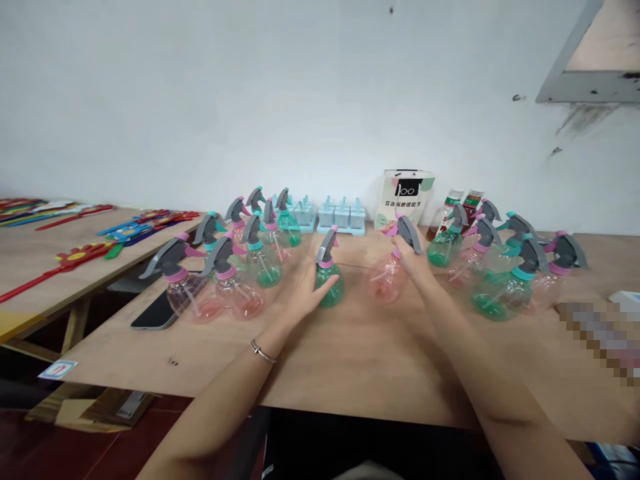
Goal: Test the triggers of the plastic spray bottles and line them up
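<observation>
Well — green bottle (pixel 334 294) against left fingers (pixel 327 287).

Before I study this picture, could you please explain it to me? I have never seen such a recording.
There is no robot here, only a person's two bare hands. The single picture comes from a camera worn on the head, looking forward and down. The left hand holds a green spray bottle around its body; the right hand holds a pink spray bottle near its neck. On the wooden table, more spray bottles stand at both sides. A phone lies at the left. Behind are pale blue moulds and a printed box.
</observation>
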`<state>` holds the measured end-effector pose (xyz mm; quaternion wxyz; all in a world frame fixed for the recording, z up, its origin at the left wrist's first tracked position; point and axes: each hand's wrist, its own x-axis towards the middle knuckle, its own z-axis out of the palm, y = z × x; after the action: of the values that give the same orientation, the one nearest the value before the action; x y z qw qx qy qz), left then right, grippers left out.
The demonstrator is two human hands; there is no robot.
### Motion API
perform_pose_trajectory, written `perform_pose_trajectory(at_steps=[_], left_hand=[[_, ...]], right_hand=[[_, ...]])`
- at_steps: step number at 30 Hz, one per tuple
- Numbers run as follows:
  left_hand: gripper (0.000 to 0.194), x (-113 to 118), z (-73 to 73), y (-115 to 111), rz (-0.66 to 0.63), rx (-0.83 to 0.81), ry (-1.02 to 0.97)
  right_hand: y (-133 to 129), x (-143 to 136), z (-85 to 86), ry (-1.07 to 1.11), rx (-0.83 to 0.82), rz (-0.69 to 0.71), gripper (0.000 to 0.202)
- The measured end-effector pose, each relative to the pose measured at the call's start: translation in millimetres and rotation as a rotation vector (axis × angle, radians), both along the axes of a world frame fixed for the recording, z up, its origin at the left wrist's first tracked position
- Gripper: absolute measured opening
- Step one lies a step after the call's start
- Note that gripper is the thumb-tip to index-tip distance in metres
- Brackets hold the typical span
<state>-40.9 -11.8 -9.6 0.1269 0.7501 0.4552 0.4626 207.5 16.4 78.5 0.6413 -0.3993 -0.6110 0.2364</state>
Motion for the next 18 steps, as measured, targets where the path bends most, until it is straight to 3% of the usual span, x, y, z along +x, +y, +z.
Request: perform_pose_trajectory(at_steps=[4,11,18], left_hand=[[0.069,1.2,3.8,-2.5,-0.016,0.009,-0.016],[0.074,-0.5,1.1,0.0,-0.015,-0.011,0.007],[0.069,0.2,-1.9,1.0,-0.007,-0.002,-0.021]], right_hand=[[19.0,13.3,-16.3,-0.083,0.067,-0.213,0.028],[53.1,34.7,-49.3,-0.163,-0.003,-0.369,0.06],[78.1,57.1,-101.3,-0.404,0.153,-0.7,0.079]])
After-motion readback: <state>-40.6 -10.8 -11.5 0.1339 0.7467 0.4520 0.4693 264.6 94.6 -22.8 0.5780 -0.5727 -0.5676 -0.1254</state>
